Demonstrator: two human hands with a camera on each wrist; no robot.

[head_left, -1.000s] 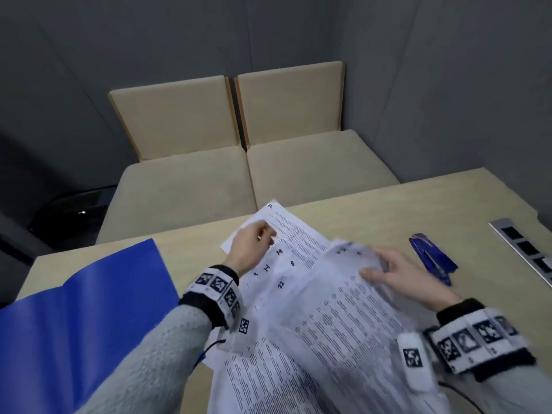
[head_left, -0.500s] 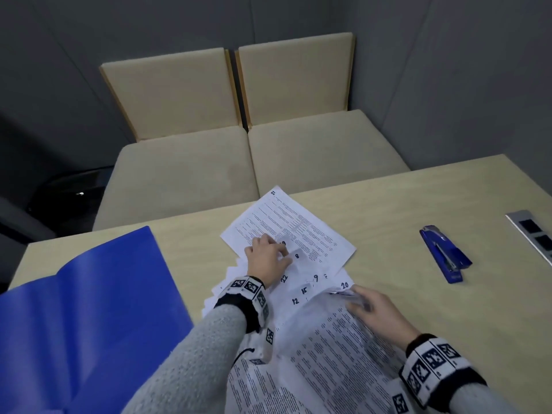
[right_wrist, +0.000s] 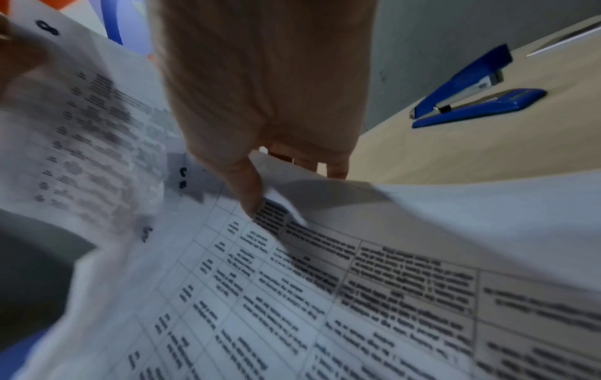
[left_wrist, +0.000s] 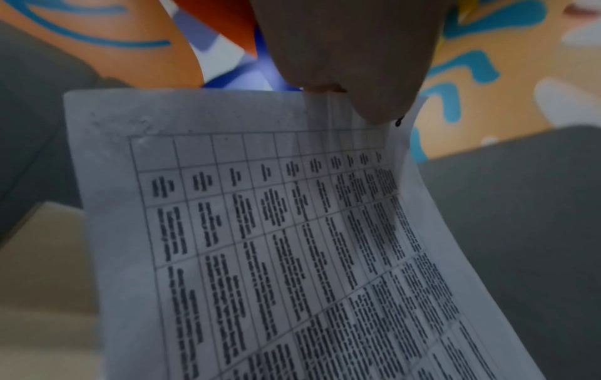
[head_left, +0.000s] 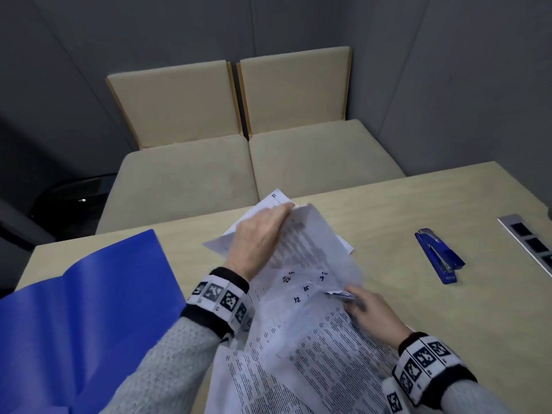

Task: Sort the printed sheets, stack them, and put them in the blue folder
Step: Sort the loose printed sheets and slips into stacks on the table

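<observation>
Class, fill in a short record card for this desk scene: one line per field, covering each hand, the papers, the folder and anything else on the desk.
Left hand: holds a lifted printed sheet by its far edge
Right hand: fingers pinch the corner of another sheet
Printed sheets: loose, overlapping, handwritten numbers at corners, not yet stacked
Blue folder: open, on the person's left, no sheets inside
Blue stapler: on the table, right of the papers, untouched

The lifted sheet [head_left: 301,249] is motion-blurred, its print unreadable; the blue folder [head_left: 74,318] runs off frame.
</observation>
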